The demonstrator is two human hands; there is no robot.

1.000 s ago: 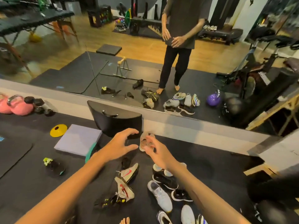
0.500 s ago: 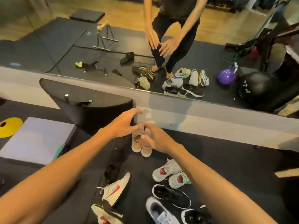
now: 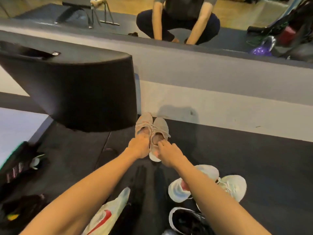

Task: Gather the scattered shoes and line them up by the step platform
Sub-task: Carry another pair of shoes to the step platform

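Two beige knit shoes stand side by side on the black floor mat, toes toward the wall, just right of the black step platform (image 3: pixel 81 92). My left hand (image 3: pixel 138 147) grips the heel end of the left beige shoe (image 3: pixel 144 123). My right hand (image 3: pixel 166 150) pinches the collar of the right beige shoe (image 3: pixel 160 128). Nearer me lie a white pair (image 3: pixel 232 184), a black shoe with a white sole (image 3: pixel 184 219) and a white shoe with a red swoosh (image 3: pixel 105 214).
A low grey-white wall base (image 3: pixel 220 102) runs behind the shoes, with a mirror above it showing a crouching person. A pale foam pad (image 3: pixel 15 129) lies at the left, with dark shoes (image 3: pixel 23 206) in front of it. A purple kettlebell (image 3: pixel 260 50) shows in the mirror.
I have crouched lower and closer. The beige pair came down from the air onto the mat beside the platform, and both hands now rest at the shoes' heel ends.
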